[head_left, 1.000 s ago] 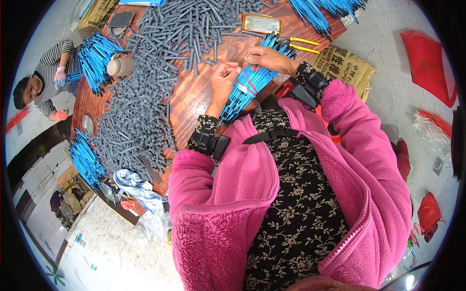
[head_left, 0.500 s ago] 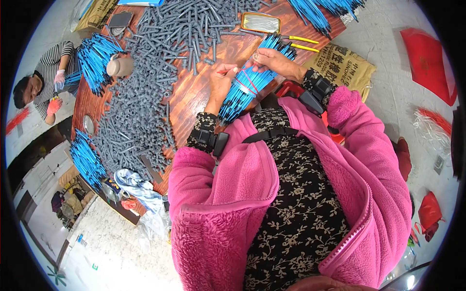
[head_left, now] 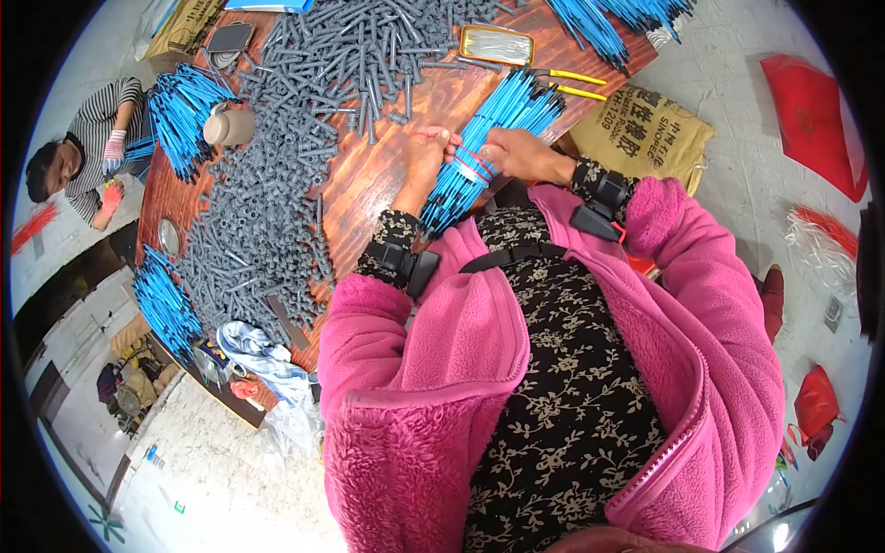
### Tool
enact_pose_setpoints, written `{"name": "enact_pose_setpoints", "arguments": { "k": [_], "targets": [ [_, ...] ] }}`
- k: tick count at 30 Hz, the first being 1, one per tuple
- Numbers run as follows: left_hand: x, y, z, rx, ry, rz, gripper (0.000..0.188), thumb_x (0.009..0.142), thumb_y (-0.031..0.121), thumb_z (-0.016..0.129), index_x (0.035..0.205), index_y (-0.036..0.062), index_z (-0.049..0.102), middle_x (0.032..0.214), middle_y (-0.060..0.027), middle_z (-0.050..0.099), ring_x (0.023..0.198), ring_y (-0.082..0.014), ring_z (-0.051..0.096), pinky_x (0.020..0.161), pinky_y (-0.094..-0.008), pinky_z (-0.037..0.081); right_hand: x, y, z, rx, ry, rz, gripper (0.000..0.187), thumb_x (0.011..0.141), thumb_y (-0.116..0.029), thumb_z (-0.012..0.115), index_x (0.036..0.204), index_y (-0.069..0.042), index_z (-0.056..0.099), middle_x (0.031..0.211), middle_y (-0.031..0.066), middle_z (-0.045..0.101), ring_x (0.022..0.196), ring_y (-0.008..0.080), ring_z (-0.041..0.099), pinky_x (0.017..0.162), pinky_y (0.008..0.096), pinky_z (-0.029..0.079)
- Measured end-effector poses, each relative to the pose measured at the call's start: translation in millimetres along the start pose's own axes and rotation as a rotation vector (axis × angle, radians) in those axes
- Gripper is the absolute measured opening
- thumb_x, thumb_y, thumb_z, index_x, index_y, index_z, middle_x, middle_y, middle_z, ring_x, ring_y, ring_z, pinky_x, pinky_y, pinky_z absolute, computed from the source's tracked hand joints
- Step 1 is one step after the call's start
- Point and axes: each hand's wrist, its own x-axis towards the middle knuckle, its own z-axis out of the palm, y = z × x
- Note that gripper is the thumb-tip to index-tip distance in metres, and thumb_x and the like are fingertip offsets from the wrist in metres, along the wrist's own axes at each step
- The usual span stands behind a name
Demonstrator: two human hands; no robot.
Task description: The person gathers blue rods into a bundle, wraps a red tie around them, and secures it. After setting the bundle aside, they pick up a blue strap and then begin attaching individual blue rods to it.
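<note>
A bundle of thin blue rods with black ends (head_left: 516, 103) lies slanted at the table's edge in front of me. Red cord (head_left: 472, 164) passes around its lower middle, beside a pale band. On the bundle's left side my left hand (head_left: 430, 155) is closed, thumb and fingers pinching the cord. Opposite it, my right hand (head_left: 524, 155) is curled shut against the bundle where the cord runs into its fingers; the fingertips are partly hidden.
Grey plastic plugs (head_left: 267, 194) cover much of the wooden table (head_left: 369, 184). Yellow-handled pliers (head_left: 576, 83) and a tin of pale strips (head_left: 496, 44) lie beyond the bundle. More blue rods (head_left: 180, 120), a beige cup (head_left: 229, 125) and a co-worker (head_left: 92, 138) are at left.
My right hand has come down and toward me along the bundle, from its upper part to the cord. My left hand has shifted slightly; the red cord now sits closer around the rods.
</note>
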Motion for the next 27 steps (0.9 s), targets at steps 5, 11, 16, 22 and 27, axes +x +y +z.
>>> {"name": "enact_pose_setpoints", "arguments": {
  "k": [5,11,16,22,27],
  "targets": [
    [0,1,-6,-0.007,-0.052,-0.075,0.019,0.095,0.010,0.056,0.085,-0.0012,0.068,0.074,-0.0041,0.066,0.062,-0.0080,0.058,0.058,-0.0209,0.050,-8,1,-9,-0.465,0.054,-0.147,0.034,0.089,-0.033,0.057,0.088,0.001,0.060,0.073,0.0196,0.062,0.065,0.0319,0.062,0.063,0.0408,0.050],
    [-5,-2,-11,-0.006,-0.073,-0.125,0.015,0.095,0.012,0.058,0.092,0.0000,0.067,0.079,-0.0044,0.067,0.066,-0.0095,0.061,0.062,-0.0213,0.052,1,-17,-30,-0.347,-0.504,-0.213,0.035,0.093,-0.035,0.057,0.092,0.000,0.059,0.079,0.0129,0.062,0.071,0.0243,0.060,0.070,0.0362,0.049],
    [-6,-7,-11,-0.125,-0.042,-0.163,0.013,0.097,0.011,0.054,0.096,0.0012,0.062,0.085,-0.0079,0.069,0.071,-0.0118,0.064,0.065,-0.0236,0.055,12,-22,-17,0.418,-0.288,-0.264,0.032,0.098,-0.034,0.053,0.095,-0.002,0.060,0.091,0.0033,0.062,0.084,0.0153,0.058,0.078,0.0311,0.047],
    [-10,-7,-5,-0.316,0.016,-0.250,0.011,0.097,0.014,0.056,0.098,0.0030,0.060,0.081,-0.0065,0.067,0.069,-0.0125,0.063,0.063,-0.0243,0.055,8,-26,-15,0.769,-0.248,0.057,0.025,0.100,-0.029,0.049,0.096,-0.006,0.059,0.091,0.0004,0.061,0.090,0.0116,0.057,0.080,0.0283,0.047],
    [-12,-9,-1,-0.213,-0.035,-0.149,0.010,0.097,0.013,0.057,0.096,0.0039,0.059,0.080,-0.0066,0.066,0.064,-0.0116,0.061,0.059,-0.0244,0.053,15,-21,-3,0.591,-0.187,0.043,0.026,0.100,-0.031,0.050,0.097,-0.006,0.057,0.090,0.0002,0.063,0.089,0.0121,0.059,0.080,0.0293,0.048]
  ]
}}
